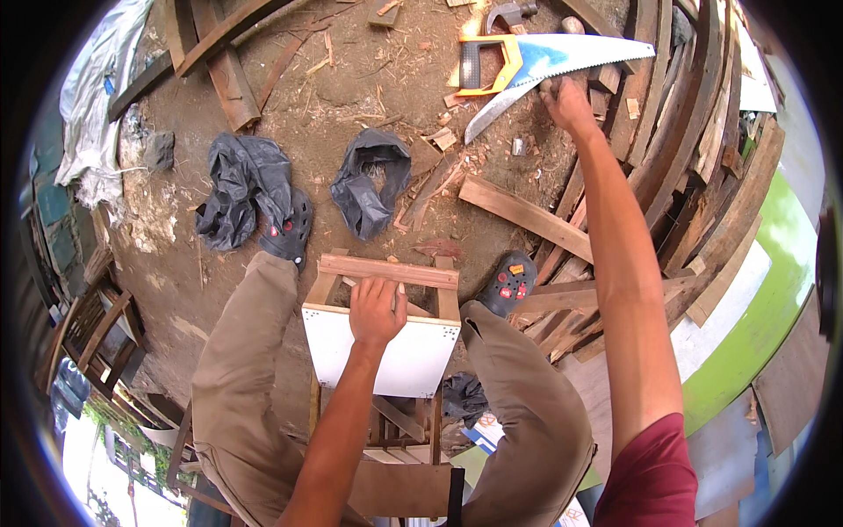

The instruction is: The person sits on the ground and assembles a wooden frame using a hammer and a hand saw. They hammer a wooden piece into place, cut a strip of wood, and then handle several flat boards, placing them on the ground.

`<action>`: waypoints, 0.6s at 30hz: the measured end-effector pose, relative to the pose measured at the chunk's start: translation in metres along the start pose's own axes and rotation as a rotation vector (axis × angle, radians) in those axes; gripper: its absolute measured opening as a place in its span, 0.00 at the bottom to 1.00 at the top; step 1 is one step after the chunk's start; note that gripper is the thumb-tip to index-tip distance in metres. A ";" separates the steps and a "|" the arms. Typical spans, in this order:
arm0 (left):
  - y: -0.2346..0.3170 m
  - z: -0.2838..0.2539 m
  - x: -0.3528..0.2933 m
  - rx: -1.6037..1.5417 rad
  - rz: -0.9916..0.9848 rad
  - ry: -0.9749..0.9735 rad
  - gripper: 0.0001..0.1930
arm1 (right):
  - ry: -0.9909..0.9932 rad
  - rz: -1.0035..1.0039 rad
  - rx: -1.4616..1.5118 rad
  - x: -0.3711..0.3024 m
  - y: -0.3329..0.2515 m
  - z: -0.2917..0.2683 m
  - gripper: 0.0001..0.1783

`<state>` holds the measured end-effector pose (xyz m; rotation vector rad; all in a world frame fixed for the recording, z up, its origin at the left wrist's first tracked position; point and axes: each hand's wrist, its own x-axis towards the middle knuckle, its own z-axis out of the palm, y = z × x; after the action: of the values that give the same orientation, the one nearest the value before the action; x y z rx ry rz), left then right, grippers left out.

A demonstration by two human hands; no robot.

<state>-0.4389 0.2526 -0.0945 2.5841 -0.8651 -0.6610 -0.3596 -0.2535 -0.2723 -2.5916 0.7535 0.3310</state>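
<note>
A small wooden frame with a white panel [382, 356] stands between my knees, a reddish crosspiece [421, 274] along its far side. My left hand [378, 312] lies over the frame's far edge, fingers bent against the wood and thumb tucked in. Out at the far right, my right hand [569, 104] reaches down among the tools with its fingers curled. Right beside those fingers ends a broad, curved knife blade [499, 114]; its handle is hidden, and what the fingers hold cannot be made out. A handsaw [562, 57] with a yellow and black handle lies just beyond, near a hammer [509, 16].
Long timber strips [689, 132] are piled along the right. A loose board [527, 215] lies ahead of my right shoe [509, 283]. Black plastic bags [246, 184] lie near my left shoe [287, 230]. Planks [224, 70] rest at the far left. Wood chips litter the dirt floor.
</note>
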 end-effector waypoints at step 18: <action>-0.007 0.012 -0.011 0.063 -0.092 -0.162 0.09 | -0.180 0.106 0.136 -0.034 -0.106 -0.098 0.31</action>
<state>-0.4498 0.2627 -0.1044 2.6685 -0.8319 -0.8930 -0.3177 -0.2015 -0.1395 -2.3626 0.8203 0.5194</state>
